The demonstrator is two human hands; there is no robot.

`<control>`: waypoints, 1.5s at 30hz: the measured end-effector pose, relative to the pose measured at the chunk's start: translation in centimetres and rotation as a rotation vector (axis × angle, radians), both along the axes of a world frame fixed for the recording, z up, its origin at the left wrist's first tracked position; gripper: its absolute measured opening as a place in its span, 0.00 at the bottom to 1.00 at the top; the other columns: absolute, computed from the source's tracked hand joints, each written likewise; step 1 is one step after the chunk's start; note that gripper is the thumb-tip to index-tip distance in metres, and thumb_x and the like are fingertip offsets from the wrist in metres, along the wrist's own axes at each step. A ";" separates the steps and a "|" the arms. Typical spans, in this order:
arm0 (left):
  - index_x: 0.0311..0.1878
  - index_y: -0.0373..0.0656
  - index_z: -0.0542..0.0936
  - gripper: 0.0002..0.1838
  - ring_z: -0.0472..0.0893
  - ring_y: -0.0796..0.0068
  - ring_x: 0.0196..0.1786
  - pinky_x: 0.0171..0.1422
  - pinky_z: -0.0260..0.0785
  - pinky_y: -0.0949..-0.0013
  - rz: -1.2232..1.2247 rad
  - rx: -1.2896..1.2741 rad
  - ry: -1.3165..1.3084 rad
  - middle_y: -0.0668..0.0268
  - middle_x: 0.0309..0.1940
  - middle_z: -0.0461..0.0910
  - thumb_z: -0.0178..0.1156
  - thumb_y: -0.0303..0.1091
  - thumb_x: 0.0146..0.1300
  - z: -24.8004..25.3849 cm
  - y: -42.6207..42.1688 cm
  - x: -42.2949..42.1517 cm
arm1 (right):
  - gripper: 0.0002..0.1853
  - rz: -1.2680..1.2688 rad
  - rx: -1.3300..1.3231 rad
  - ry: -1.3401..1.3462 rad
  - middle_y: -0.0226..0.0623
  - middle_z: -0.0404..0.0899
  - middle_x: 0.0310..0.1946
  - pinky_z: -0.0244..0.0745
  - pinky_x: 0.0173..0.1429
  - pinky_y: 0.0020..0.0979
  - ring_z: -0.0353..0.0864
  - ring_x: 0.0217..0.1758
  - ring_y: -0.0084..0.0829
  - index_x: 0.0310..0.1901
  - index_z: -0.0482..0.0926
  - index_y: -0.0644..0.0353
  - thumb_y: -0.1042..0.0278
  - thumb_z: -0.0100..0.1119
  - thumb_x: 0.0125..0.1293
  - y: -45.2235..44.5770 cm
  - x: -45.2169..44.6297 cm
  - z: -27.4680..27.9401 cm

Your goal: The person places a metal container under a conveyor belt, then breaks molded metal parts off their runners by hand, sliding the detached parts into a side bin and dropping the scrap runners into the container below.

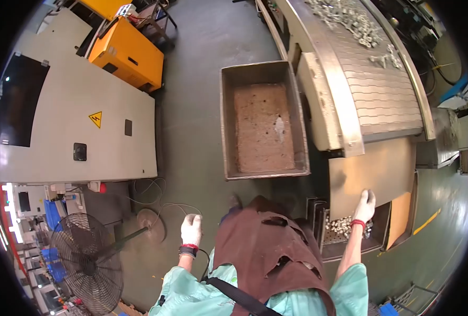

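Conveyor (379, 95), crate (255, 131) and metal sheet (373, 171), the sheet at the conveyor's near end, ahead and right.
Its long axis runs across the conveyor, partly screening the parts bin (384, 231). The right hand (364, 206), nearer, clasps the sheet's near edge; the left hand (192, 229) is well apart, curled, contents indeterminable. Small metal parts (339, 227) lie in the bin.
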State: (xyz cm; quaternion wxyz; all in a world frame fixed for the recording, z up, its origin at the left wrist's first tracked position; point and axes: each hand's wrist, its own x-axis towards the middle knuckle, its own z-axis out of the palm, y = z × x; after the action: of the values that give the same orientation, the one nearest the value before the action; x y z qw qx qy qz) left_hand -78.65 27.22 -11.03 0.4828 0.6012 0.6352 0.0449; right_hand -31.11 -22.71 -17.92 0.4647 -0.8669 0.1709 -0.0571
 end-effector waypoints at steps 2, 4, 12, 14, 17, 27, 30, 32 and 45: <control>0.58 0.35 0.88 0.19 0.89 0.68 0.42 0.50 0.85 0.61 -0.072 0.064 -0.039 0.58 0.42 0.91 0.66 0.44 0.82 -3.6 2.8 -2.8 | 0.26 0.141 0.071 -0.108 0.49 0.87 0.72 0.79 0.81 0.41 0.87 0.72 0.42 0.72 0.84 0.69 0.58 0.73 0.84 8.4 -4.3 5.0; 0.58 0.35 0.88 0.19 0.90 0.64 0.49 0.61 0.83 0.59 -0.063 -0.010 -0.034 0.55 0.46 0.93 0.66 0.44 0.82 -2.8 6.2 -1.9 | 0.20 0.315 0.033 -0.132 0.48 0.89 0.68 0.80 0.80 0.42 0.88 0.70 0.44 0.68 0.86 0.66 0.65 0.74 0.82 17.6 -8.2 8.1; 0.55 0.44 0.88 0.16 0.90 0.44 0.53 0.59 0.83 0.49 -0.542 0.468 -0.154 0.51 0.47 0.91 0.65 0.46 0.80 5.7 21.2 3.4 | 0.29 1.131 -0.568 -0.083 0.45 0.95 0.53 0.85 0.66 0.50 0.93 0.59 0.49 0.59 0.93 0.56 0.38 0.77 0.70 48.3 -19.0 7.4; 0.53 0.46 0.89 0.14 0.91 0.47 0.50 0.58 0.83 0.49 -0.668 0.617 -0.107 0.56 0.46 0.92 0.66 0.46 0.79 10.9 23.5 5.4 | 0.30 1.174 -0.657 -0.199 0.41 0.96 0.45 0.85 0.57 0.51 0.94 0.49 0.49 0.55 0.94 0.53 0.32 0.73 0.70 49.0 -20.3 5.3; 0.52 0.49 0.89 0.13 0.90 0.55 0.42 0.49 0.79 0.54 -0.869 0.801 -0.010 0.61 0.40 0.90 0.66 0.47 0.78 14.4 26.5 7.6 | 0.29 1.245 -0.708 -0.195 0.40 0.96 0.45 0.84 0.56 0.51 0.93 0.48 0.48 0.54 0.94 0.52 0.32 0.71 0.73 49.0 -19.8 4.2; 0.45 0.50 0.85 0.11 0.88 0.62 0.34 0.44 0.76 0.56 -1.241 1.001 -0.085 0.66 0.30 0.85 0.68 0.46 0.76 18.9 30.1 15.5 | 0.25 1.221 -0.553 -0.027 0.46 0.95 0.49 0.85 0.62 0.50 0.93 0.54 0.51 0.57 0.93 0.56 0.42 0.73 0.75 49.0 -17.8 5.0; 0.43 0.49 0.84 0.10 0.89 0.61 0.33 0.45 0.77 0.57 -1.296 0.991 -0.126 0.65 0.29 0.85 0.68 0.44 0.75 18.7 30.3 16.3 | 0.22 0.864 -0.268 0.045 0.47 0.94 0.60 0.83 0.74 0.41 0.93 0.64 0.42 0.64 0.91 0.62 0.53 0.74 0.81 44.9 -17.6 3.6; 0.42 0.49 0.84 0.09 0.90 0.61 0.34 0.45 0.78 0.57 -1.315 0.996 -0.146 0.65 0.29 0.86 0.68 0.43 0.75 18.1 30.0 16.6 | 0.24 0.668 -0.121 0.117 0.44 0.93 0.61 0.81 0.75 0.38 0.91 0.65 0.36 0.66 0.89 0.67 0.55 0.74 0.82 42.6 -16.7 4.9; 0.51 0.46 0.86 0.16 0.93 0.53 0.41 0.50 0.83 0.47 -1.408 0.740 -0.208 0.57 0.36 0.91 0.66 0.50 0.76 10.7 24.8 15.9 | 0.32 0.370 -0.116 0.278 0.50 0.89 0.66 0.80 0.75 0.42 0.88 0.67 0.40 0.72 0.82 0.69 0.52 0.74 0.79 38.6 -13.5 -1.5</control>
State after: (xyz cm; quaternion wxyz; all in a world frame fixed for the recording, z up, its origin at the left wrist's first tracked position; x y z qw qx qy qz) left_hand -62.78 52.05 -0.34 0.2238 0.9746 0.0023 -0.0066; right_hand -44.59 15.89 -19.39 0.3888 -0.9082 0.0680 0.1393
